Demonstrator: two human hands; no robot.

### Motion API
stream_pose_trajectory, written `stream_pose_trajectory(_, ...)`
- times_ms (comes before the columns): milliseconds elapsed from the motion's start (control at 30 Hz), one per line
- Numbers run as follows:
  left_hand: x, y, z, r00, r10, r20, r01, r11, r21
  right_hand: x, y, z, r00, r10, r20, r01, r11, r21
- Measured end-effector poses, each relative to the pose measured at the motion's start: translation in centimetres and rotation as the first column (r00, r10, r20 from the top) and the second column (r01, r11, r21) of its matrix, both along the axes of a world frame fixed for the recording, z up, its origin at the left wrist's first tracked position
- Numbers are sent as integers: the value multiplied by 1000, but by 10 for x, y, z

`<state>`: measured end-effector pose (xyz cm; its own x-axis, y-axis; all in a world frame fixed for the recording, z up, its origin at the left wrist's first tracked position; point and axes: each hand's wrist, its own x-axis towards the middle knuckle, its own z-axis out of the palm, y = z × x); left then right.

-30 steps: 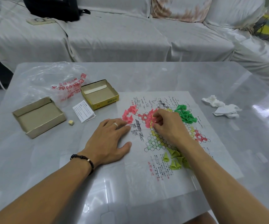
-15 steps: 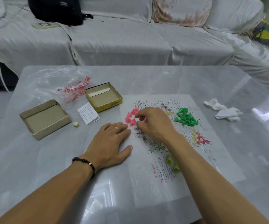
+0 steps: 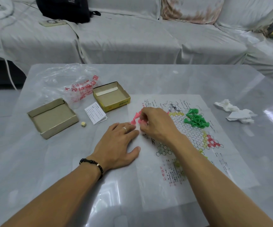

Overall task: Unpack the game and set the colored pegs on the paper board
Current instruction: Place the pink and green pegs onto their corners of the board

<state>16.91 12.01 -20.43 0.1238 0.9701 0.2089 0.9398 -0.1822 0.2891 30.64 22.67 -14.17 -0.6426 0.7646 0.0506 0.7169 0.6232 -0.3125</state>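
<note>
Several pink pegs (image 3: pixel 136 118) just beyond the left hand (image 3: pixel 118 145), flat on the paper board (image 3: pixel 198 185); right hand (image 3: pixel 157 125) pinching one. Light, stiff, tippy — probably best taken by the narrow stem.

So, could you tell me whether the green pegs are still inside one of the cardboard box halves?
No, the green pegs lie in a heap on the paper board, and both box halves show only bare cardboard inside.
</note>
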Motion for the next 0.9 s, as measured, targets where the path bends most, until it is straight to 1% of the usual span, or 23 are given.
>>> stream_pose_trajectory(100,0,0,0,1000,3,-10,-3,1000,-7,18,1,9,987,-44,-157,46,999,8)
stream_pose_trajectory(167,0,0,1,1000,3,-15,-3,1000,-6,35,0,14,967,-99,-233,92,995,-40)
stream_pose_trajectory(233,0,-1,1,1000,4,-13,-4,1000,-7,52,-2,17,945,-161,-285,134,985,-112)
stream_pose_trajectory(300,0,-1,1,1000,1,-13,-1,1000,-10,65,-5,19,928,-203,-313,162,975,-152)
stream_pose_trajectory(433,1,-1,2,1000,4,-20,-4,1000,-10,80,-4,17,921,-268,-284,229,959,-165)
stream_pose_trajectory(533,0,-1,1,1000,3,-11,-3,1000,-2,81,-6,11,923,-288,-255,240,950,-200)
stream_pose_trajectory(733,1,-1,0,1000,3,4,-3,1000,0,78,-6,-2,934,-272,-231,223,950,-219)
stream_pose_trajectory(900,0,-1,0,1000,-1,2,1,1000,1,76,-7,-10,954,-251,-162,224,960,-169)
